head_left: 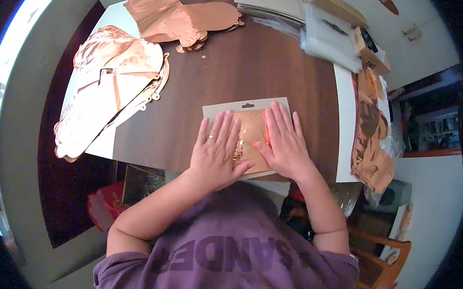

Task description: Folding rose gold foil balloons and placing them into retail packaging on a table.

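A folded piece of shiny rose-gold foil (254,122) lies on a pale backing card (261,104) with a hanging slot at its far edge. The card rests on the dark brown table (258,64), close to my body. My left hand (213,153), with a ring on one finger, is spread flat over the left side of the foil and card. Over the right side my right hand (286,147) lies flat too, fingers stretched away from me and thumb pointing inward across the foil. Between the two hands the middle of the foil shows.
Flat rose-gold foil balloons (118,72) with tabbed edges are stacked at the left. Another foil pile (183,16) sits at the far side. Pale cards (268,1) and clear plastic bags (325,40) are at the far right. More foil (372,137) hangs along the right edge, above a wooden chair (399,256).
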Motion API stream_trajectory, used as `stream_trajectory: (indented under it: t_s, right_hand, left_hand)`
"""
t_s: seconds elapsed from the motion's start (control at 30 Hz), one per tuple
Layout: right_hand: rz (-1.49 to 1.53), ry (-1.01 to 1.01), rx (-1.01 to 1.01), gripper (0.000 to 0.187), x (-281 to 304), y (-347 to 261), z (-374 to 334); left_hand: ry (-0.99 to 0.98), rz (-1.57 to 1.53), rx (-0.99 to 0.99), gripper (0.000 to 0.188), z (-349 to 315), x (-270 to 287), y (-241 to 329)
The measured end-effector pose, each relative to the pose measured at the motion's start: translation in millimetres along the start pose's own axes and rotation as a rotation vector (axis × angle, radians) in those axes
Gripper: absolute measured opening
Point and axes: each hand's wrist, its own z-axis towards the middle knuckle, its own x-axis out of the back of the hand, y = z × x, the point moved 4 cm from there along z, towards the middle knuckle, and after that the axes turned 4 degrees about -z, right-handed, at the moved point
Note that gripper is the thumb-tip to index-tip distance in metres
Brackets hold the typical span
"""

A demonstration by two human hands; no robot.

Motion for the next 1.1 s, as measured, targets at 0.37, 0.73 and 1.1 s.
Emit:
stream_trajectory:
  t_s: [0.37,0.73,1.1]
  right_hand:
    - [0.0,0.026,0.007,0.08,0,0,2]
    - [-0.016,-0.01,-0.015,0.078,-4,3,0]
    - [0.0,0.137,-0.038,0.073,4,3,-9]
  left_hand:
    - [0.029,-0.573,0.127,0.08,-4,42,-57]
    - [0.066,-0.08,-0.109,0.085,21,-8,9]
    - [0.009,-0.01,-0.16,0.092,11,-1,-5]
